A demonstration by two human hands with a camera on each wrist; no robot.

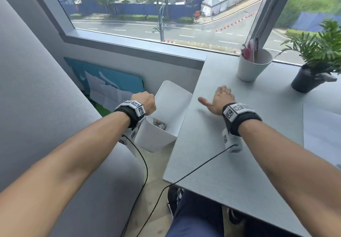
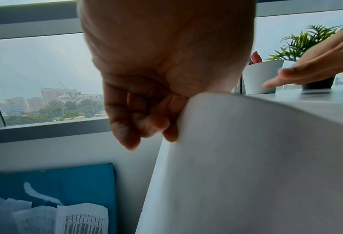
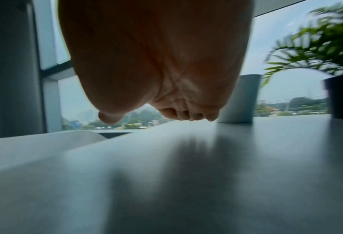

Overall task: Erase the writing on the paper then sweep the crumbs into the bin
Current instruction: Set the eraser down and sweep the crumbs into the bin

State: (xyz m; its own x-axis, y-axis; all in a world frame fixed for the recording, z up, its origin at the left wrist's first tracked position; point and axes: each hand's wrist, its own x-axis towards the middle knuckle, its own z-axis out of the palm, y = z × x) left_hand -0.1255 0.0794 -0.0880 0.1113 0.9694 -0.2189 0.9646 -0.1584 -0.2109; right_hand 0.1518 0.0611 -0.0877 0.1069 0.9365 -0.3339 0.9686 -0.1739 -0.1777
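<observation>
My left hand (image 1: 147, 102) (image 2: 158, 117) grips the near rim of a white bin (image 1: 171, 103) (image 2: 246, 158), holding it tilted against the left edge of the grey table (image 1: 230, 162). Dark scraps (image 1: 159, 124) lie in the bin's bottom. My right hand (image 1: 219, 98) (image 3: 166, 114) is flat over the table near that edge, fingers straight, thumb spread toward the bin, fingertips at the surface. The white paper (image 1: 321, 131) lies at the table's right edge, partly out of frame. No crumbs are visible at this size.
A white cup (image 1: 253, 65) holding red items and a potted green plant (image 1: 313, 59) stand at the back of the table by the window. A blue board and loose printed sheets (image 1: 108, 90) lean on the wall behind the bin. A grey sofa is at left.
</observation>
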